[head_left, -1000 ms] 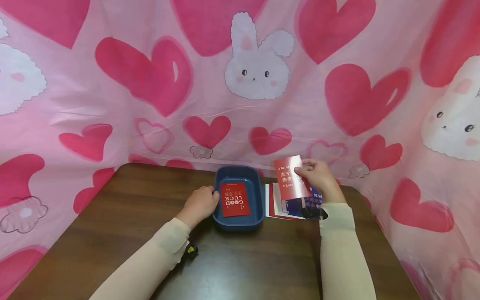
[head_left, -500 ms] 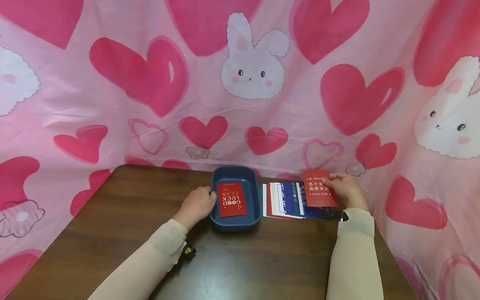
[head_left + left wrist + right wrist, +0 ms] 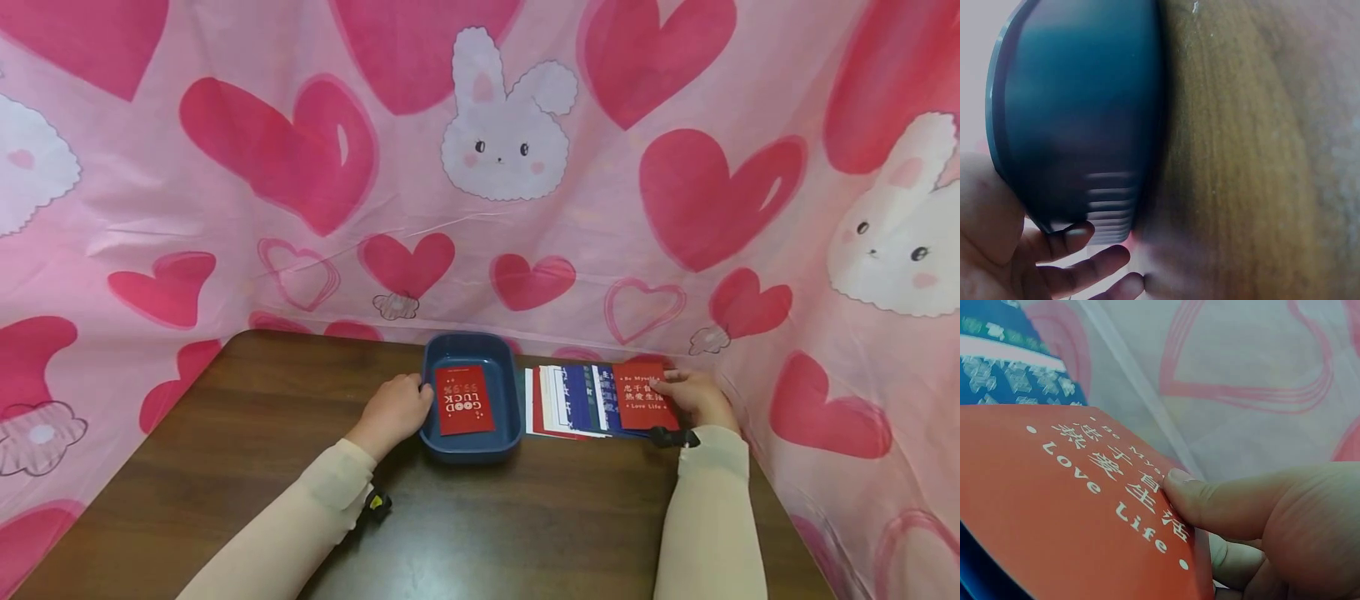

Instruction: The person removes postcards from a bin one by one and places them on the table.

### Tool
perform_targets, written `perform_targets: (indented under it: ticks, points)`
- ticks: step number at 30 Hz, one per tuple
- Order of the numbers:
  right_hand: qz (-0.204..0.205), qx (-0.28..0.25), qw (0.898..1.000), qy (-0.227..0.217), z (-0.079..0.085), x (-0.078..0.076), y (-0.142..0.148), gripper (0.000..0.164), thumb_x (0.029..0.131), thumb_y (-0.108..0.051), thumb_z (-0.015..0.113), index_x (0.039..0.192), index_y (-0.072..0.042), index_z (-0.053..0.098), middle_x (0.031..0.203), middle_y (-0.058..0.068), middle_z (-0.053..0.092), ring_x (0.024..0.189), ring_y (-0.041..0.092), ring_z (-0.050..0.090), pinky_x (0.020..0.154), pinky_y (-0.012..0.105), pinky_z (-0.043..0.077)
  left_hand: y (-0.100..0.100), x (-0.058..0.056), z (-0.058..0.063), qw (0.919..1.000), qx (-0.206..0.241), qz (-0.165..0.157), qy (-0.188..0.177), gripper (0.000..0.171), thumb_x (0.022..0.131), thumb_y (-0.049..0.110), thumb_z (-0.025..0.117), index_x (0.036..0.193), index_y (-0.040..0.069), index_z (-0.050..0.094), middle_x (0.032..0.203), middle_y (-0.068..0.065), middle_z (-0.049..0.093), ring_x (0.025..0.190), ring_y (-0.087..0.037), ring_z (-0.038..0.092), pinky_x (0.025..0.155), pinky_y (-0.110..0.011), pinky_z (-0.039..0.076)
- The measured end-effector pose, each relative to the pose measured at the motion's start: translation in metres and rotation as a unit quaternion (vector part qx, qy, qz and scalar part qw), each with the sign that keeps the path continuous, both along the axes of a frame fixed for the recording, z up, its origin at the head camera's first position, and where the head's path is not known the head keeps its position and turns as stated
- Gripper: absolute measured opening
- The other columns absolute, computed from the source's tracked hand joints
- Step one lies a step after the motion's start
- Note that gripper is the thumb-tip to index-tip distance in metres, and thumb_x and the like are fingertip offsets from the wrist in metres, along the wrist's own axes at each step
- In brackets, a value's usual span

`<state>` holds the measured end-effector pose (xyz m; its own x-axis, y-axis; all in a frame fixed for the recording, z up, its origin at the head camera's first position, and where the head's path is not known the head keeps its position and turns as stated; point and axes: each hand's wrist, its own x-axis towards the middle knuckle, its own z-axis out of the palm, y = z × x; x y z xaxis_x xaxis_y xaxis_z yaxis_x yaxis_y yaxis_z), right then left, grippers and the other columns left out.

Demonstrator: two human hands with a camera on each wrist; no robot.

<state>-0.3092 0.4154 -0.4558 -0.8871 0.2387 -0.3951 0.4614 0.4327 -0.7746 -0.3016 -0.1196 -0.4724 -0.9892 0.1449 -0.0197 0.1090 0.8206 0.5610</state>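
Note:
My left hand (image 3: pixel 393 412) grips the left rim of a dark blue plastic bin (image 3: pixel 471 456). In the left wrist view, the fingers curl over the end of the bin's wall (image 3: pixel 1085 94) near its ribbed part. A red "Good Luck" card (image 3: pixel 462 400) lies inside the bin. My right hand (image 3: pixel 697 396) pinches the right edge of a red "Be Myself, Love Life" card (image 3: pixel 641 400), thumb on its printed face in the right wrist view. That card is over the right end of a row of overlapping cards (image 3: pixel 577 400) in blue, white and red.
All this is on a dark brown wooden table (image 3: pixel 480 533). The card row runs right of the bin, close to the table's back edge. Behind and at both sides hangs a pink cloth (image 3: pixel 420 217) with hearts and rabbits.
My right hand has carried the red card rightward and down, onto the right end of the card row, uncovering the blue cards. The left hand stays at the bin.

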Motion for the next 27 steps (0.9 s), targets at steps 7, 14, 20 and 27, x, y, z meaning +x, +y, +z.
perform_targets:
  ticks: [7,14,20,27]
  points:
    - [-0.001,0.031,1.000,0.000,-0.004,-0.002,-0.001,0.068,0.112,-0.032,0.071,0.162,0.009,0.049,0.142,0.034,0.066,0.103,0.029,0.075,0.086,0.042,0.071,0.000,0.001,0.001,0.9999,0.006,0.000,-0.009,0.051,0.117,0.033,0.052,0.148,-0.004,0.068,0.140,-0.025,0.074,0.119,-0.039,0.073,0.111,-0.064,0.061]
    - [0.007,0.043,0.999,-0.002,-0.003,-0.002,-0.004,0.070,0.110,-0.035,0.075,0.160,0.008,0.052,0.142,0.032,0.067,0.111,0.035,0.071,0.087,0.040,0.070,0.000,0.003,0.003,1.0000,0.004,-0.002,-0.004,0.051,0.116,0.032,0.052,0.148,-0.005,0.068,0.142,-0.026,0.074,0.124,-0.042,0.073,0.113,-0.066,0.059]
    - [0.029,0.032,0.999,0.002,-0.002,-0.001,-0.004,0.075,0.112,-0.038,0.072,0.165,0.007,0.045,0.151,0.035,0.059,0.120,0.038,0.068,0.088,0.037,0.069,0.000,0.002,0.002,1.0000,0.001,-0.003,-0.004,0.053,0.117,0.032,0.051,0.149,-0.006,0.066,0.144,-0.027,0.073,0.128,-0.044,0.072,0.115,-0.066,0.058]
    - [0.025,0.098,0.995,0.006,-0.003,0.000,-0.011,0.063,0.106,-0.036,0.079,0.147,0.008,0.063,0.144,0.033,0.065,0.120,0.042,0.064,0.097,0.048,0.067,0.000,0.001,0.000,1.0000,-0.004,-0.008,0.003,0.051,0.116,0.032,0.051,0.146,-0.006,0.068,0.142,-0.026,0.074,0.126,-0.044,0.073,0.114,-0.066,0.058]
